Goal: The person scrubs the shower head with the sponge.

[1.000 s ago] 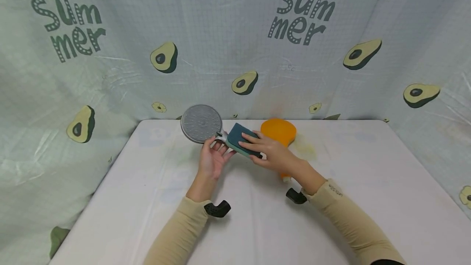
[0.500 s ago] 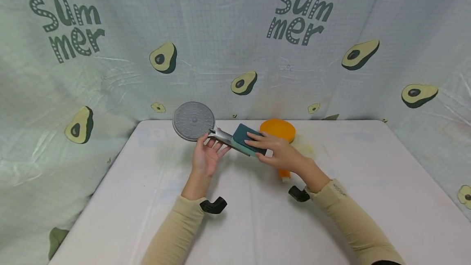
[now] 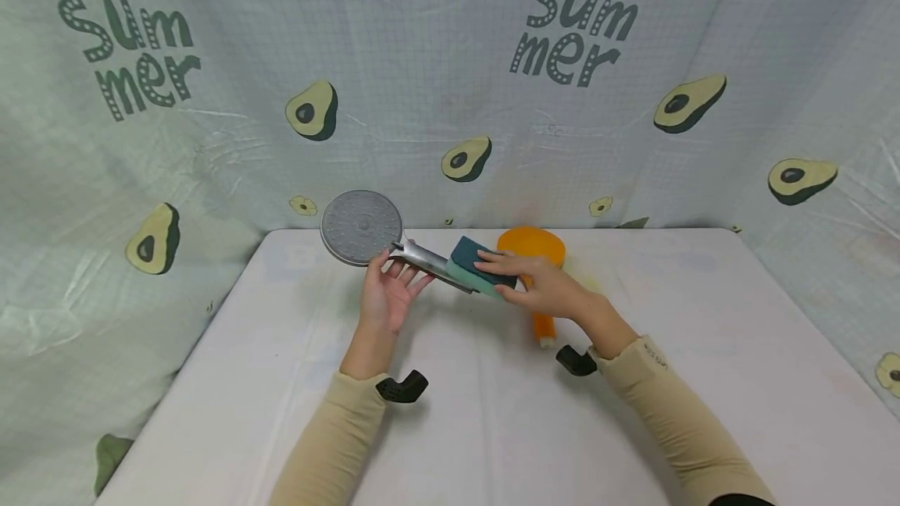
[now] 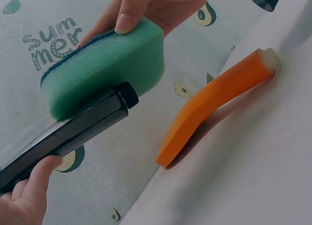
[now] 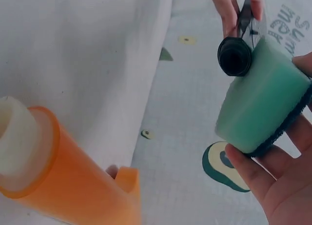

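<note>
My left hand (image 3: 383, 299) grips a shower head (image 3: 362, 226) by the neck, its round grey face tilted toward me and its silver-and-black handle slanting down to the right. In the left wrist view the handle (image 4: 73, 130) ends in a black threaded tip. My right hand (image 3: 548, 283) holds a sponge (image 3: 478, 265), dark teal scouring layer uppermost and green foam below. The foam (image 4: 112, 69) lies against the handle near its threaded end. In the right wrist view the fingers pinch the sponge (image 5: 268, 95) at its edges.
Behind my right hand an orange shower head-shaped object (image 3: 530, 244) lies on the white-covered table (image 3: 464, 428), its handle toward me with a pale end. A curtain (image 3: 394, 37) printed with avocados hangs along the back and sides.
The shower head has moved left and slightly up with my left hand. My right hand and the sponge have shifted a little right, so more of the handle shows between the hands.
</note>
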Motion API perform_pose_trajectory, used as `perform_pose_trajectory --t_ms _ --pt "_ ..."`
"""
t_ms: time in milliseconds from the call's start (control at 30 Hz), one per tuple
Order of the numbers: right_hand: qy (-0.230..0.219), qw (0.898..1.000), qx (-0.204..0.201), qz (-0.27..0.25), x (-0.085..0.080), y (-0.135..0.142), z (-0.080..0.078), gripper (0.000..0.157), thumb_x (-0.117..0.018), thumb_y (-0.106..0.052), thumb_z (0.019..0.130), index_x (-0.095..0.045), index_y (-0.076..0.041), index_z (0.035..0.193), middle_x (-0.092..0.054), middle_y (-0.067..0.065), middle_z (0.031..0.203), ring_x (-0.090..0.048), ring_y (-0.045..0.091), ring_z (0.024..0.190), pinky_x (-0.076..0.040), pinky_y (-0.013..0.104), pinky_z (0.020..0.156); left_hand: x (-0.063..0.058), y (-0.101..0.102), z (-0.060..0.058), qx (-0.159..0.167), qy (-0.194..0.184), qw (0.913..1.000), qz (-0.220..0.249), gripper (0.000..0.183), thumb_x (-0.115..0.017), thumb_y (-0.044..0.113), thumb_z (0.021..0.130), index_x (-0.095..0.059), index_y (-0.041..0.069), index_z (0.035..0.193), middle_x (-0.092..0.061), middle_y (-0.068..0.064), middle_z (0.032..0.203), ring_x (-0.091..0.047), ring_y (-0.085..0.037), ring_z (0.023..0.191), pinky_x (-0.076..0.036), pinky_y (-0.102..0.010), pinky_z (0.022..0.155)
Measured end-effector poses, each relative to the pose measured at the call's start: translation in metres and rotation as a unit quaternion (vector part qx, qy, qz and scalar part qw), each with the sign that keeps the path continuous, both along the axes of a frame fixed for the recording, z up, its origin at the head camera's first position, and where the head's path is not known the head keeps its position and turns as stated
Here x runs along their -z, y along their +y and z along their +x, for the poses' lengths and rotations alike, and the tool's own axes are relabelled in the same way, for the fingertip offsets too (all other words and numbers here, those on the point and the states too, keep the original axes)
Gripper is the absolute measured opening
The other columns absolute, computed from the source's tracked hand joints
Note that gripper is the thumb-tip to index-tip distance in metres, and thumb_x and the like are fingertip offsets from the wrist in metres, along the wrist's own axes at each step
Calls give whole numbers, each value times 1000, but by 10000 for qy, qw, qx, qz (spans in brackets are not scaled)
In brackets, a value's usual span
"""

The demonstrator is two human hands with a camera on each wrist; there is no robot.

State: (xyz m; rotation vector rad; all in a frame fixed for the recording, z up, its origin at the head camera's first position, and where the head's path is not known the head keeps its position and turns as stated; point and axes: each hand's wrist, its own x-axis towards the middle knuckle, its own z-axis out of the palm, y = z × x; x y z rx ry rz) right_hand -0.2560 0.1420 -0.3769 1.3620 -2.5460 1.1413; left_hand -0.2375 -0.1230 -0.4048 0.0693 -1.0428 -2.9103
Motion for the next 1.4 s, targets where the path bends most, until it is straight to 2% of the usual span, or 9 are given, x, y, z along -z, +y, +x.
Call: perform_pose_trajectory --t_ms 100,233,333,467,667,833,1033,1267,1400 --pt "101 9999 7 -54 1 1 -2 43 -70 -6 96 -65 -6 138 -55 11 148 -50 38 137 -54 43 83 1 1 0 25 14 10000 33 40 -32 18 110 -36 6 148 -68 -7 119 -68 -26 109 -61 -43 75" --pt "408 9991 -71 17 4 -9 -3 44 -70 -7 96 -63 -5 139 -54 13 149 -46 42 139 -41 52 109 7 9 3 222 25 9995 -225 41 -31 18 111 -36 3 149 -67 -7 121 -69 -24 108 -60 -46 79" --pt "542 9984 -146 33 6 -16 -2 45 -70 -8 96 -62 -3 141 -52 15 150 -42 46 140 -37 54 112 11 16 5 401 47 9984 -405 41 -31 18 110 -35 3 148 -67 -7 121 -69 -23 108 -59 -47 82" --pt "275 9996 -113 -10 7 -13 -1 46 -69 -9 97 -61 -6 142 -50 12 152 -40 43 142 -36 54 113 11 17 5 448 51 9979 -458 42 -30 19 109 -36 2 147 -66 -9 126 -70 -21 106 -59 -44 79" --pt "-141 9997 31 -177 11 4 -2 44 -66 -8 99 -61 -8 143 -55 8 149 -51 32 136 -46 49 105 5 10 5 288 69 9990 -347 46 -30 16 107 -36 2 149 -62 -12 132 -68 -24 108 -59 -44 77" --pt "-36 9996 41 -292 10 1 -2 43 -63 -10 101 -60 -7 144 -57 8 147 -52 31 135 -47 51 104 7 12 6 502 110 9971 -560 50 -27 12 104 -34 -1 152 -65 -10 128 -68 -23 109 -56 -50 83" --pt "226 9996 77 -166 9 -14 -2 46 -65 -11 101 -57 -5 146 -53 10 150 -46 31 141 -39 51 112 10 19 8 678 96 9949 -745 40 -27 12 103 -43 1 138 -70 -2 113 -68 -20 107 -46 -62 99" --pt "-342 9991 114 -210 10 -1 -2 45 -64 -12 102 -57 -7 146 -54 10 150 -51 32 136 -43 53 108 1 14 8 411 14 9982 -445 48 -28 13 104 -34 1 151 -64 -12 127 -68 -23 108 -58 -45 80" --pt "-435 9983 214 -311 8 2 -2 43 -64 -13 102 -60 -7 144 -57 12 145 -58 31 124 -49 51 98 3 15 8 318 -5 9991 -273 45 -29 12 104 -38 2 147 -66 -10 124 -69 -22 105 -59 -43 75"
